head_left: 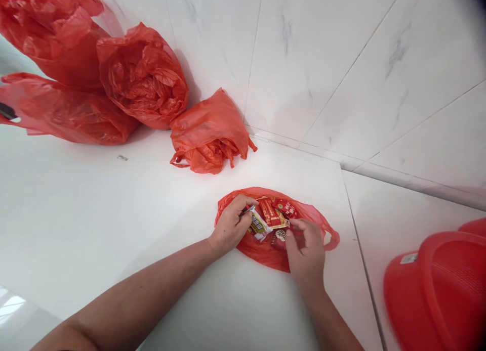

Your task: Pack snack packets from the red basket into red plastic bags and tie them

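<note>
Red bag (pixel 261 255) is lying open on the white surface (pixel 163 209), its long axis running left to right and dipping a bit rightward, handle (pixel 334 239) pointing right. Left hand (pixel 230 225) is pinching a green-and-white packet (pixel 260 226); right hand (pixel 309 250) is curling its fingers beside a red-and-gold packet (pixel 271 213), but honestly can't tell if they're gripping it.

We count two hands, a left hand (pixel 232 222) and a right hand (pixel 308 242). We see at least five red plastic bags: one open bag (pixel 261 253) and four or more other bags (pixel 144 83). We make out four packets (pixel 269 212) inside the open one, plus one small scrap (pixel 122 158) and two white panels (pixel 94 204).
</note>
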